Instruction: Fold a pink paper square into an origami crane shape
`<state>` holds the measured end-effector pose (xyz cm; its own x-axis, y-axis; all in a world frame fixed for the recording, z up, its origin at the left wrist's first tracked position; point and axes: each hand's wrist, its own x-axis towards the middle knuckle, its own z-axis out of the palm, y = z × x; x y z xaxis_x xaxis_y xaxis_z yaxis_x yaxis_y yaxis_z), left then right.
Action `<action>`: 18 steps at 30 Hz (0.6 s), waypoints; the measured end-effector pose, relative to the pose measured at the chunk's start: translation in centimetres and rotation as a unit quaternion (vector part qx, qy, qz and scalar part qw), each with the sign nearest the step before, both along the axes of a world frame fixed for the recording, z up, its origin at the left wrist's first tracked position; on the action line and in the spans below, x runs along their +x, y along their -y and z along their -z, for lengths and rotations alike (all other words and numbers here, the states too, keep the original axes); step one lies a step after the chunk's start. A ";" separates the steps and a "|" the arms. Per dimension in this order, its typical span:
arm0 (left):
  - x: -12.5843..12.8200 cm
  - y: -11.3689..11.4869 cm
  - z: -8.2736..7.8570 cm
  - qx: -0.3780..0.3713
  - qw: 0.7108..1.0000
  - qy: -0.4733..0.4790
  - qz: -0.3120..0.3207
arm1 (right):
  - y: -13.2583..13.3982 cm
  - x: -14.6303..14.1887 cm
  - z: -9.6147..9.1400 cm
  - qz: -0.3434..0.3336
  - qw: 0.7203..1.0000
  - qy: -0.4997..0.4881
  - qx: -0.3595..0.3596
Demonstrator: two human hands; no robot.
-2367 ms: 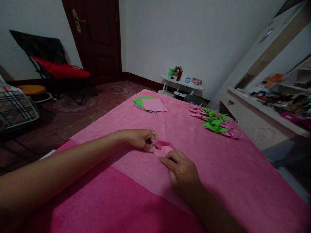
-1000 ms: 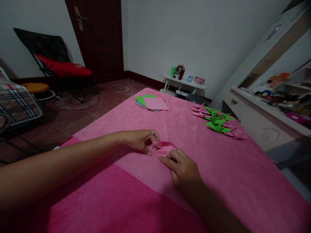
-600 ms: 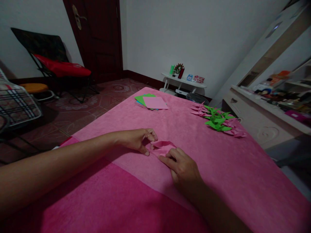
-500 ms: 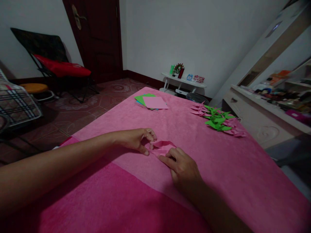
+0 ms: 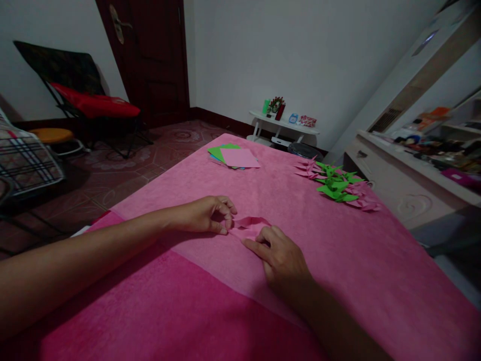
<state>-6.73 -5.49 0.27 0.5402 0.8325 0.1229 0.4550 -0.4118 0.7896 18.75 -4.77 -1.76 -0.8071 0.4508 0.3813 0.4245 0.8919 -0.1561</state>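
Between my hands, low over the pink tablecloth point(image 5: 300, 230), is a partly folded sheet of pink origami paper point(image 5: 248, 229). My left hand point(image 5: 213, 214) pinches its left tip between thumb and fingers. On its right side, my right hand point(image 5: 280, 250) grips the paper with curled fingers and the thumb along the near edge. The paper's upper layer stands raised, leaving a dark hollow between the folds. My right fingers hide the paper's right end.
A stack of coloured square sheets point(image 5: 240, 158) lies toward the table's far end. Several folded green and pink paper pieces point(image 5: 336, 190) sit in a cluster at the far right. Beyond the table stand a low white shelf point(image 5: 283, 123), a folding chair point(image 5: 90, 103) and a cabinet point(image 5: 406, 195).
My left hand has shifted slightly left and away from me, with the paper's left tip in its fingers. My right hand has stayed nearly still.
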 end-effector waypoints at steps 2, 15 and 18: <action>0.1 0.3 0.0 0.019 1.000 -0.002 -0.005 | 0.0 0.0 0.0 -0.001 1.000 0.002 -0.009; 1.7 2.7 -0.9 0.224 0.966 -0.125 -0.039 | 0.1 -0.3 0.0 0.006 1.000 0.014 -0.005; 3.0 4.0 -1.4 0.301 0.926 -0.228 -0.022 | 0.0 -0.3 0.0 0.001 1.000 0.015 -0.001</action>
